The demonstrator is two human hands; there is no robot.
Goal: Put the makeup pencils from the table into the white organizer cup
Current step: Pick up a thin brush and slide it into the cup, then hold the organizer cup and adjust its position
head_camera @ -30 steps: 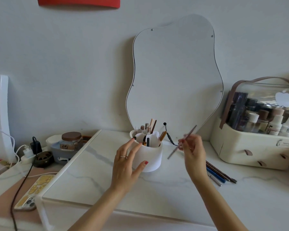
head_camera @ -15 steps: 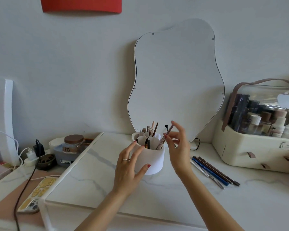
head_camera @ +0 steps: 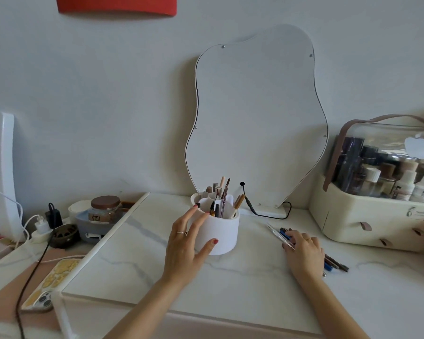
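The white organizer cup [head_camera: 222, 237] stands mid-table in front of the mirror, with several pencils and brushes [head_camera: 222, 199] upright inside it. My left hand [head_camera: 184, 248] grips the cup's left side, thumb in front and fingers around the rim. To the right, a bunch of makeup pencils [head_camera: 337, 263] lies flat on the marble table [head_camera: 157, 272]; they are brown, blue and clear. My right hand [head_camera: 304, 252] rests palm down over them, fingertips touching the clear pencil [head_camera: 274, 231]. Its palm hides the pencils' middles.
A wavy mirror [head_camera: 255, 118] leans on the wall behind the cup, its black cable [head_camera: 267, 215] trailing on the table. A cream cosmetics case [head_camera: 367, 225] fills the right side. At left sit a jar [head_camera: 105, 209], chargers and a phone [head_camera: 49, 285].
My right hand dropped the brown pencil into the cup, then moved right and down onto the pencils lying on the table. My left hand stayed on the cup.
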